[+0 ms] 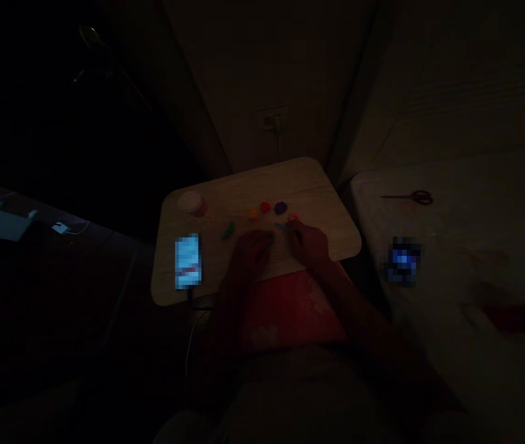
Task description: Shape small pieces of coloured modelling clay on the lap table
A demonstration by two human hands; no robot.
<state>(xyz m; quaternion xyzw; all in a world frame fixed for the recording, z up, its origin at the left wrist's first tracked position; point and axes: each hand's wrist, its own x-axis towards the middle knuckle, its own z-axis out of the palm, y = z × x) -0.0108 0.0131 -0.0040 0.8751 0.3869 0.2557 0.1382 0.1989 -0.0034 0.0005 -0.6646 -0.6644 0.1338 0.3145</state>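
The scene is very dark. My right hand (309, 243) is closed on a small light-blue stick-like tool (281, 227), its tip pointing left over the wooden table. Close to those fingers lies a pink lump (294, 217). My left hand (251, 251) rests on the table to the left, fingers curled together; whatever they may hold is hidden in shadow. Beyond the hands sit small coloured lumps, clay-like in look: purple (281, 208), red (265, 207) and orange (253, 214). A green piece (228, 230) lies left of my left hand.
On the small table (225, 191) are a tub with a pale lid (192, 201) and a lit phone (188, 261) with a cable. Scissors (413, 197) and a dark device with a blurred screen (403, 261) lie on the pale surface at right. A wall socket (270, 118) is behind.
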